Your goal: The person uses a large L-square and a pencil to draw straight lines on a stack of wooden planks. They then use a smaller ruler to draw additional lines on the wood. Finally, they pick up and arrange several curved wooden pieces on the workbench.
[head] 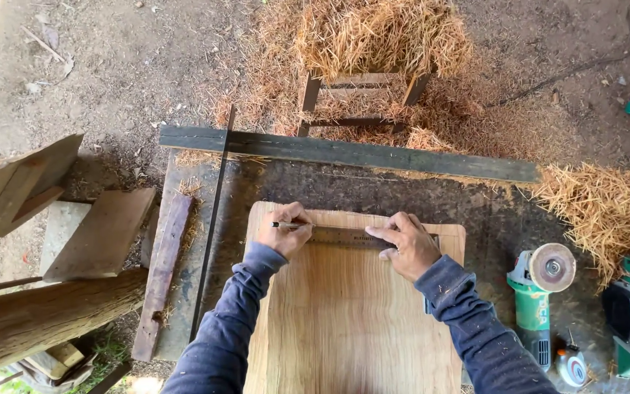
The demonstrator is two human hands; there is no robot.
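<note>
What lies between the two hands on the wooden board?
In the head view, a ruler spans the board between left hand, holding a pencil, and right hand.

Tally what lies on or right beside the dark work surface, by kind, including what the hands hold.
Light wooden boards: 1
Rulers, pressed flat by the right hand: 1
Pens or pencils, in the left hand: 1
Green angle grinders: 1
Tape measures: 1
Long dark planks: 1
Total: 6
</note>
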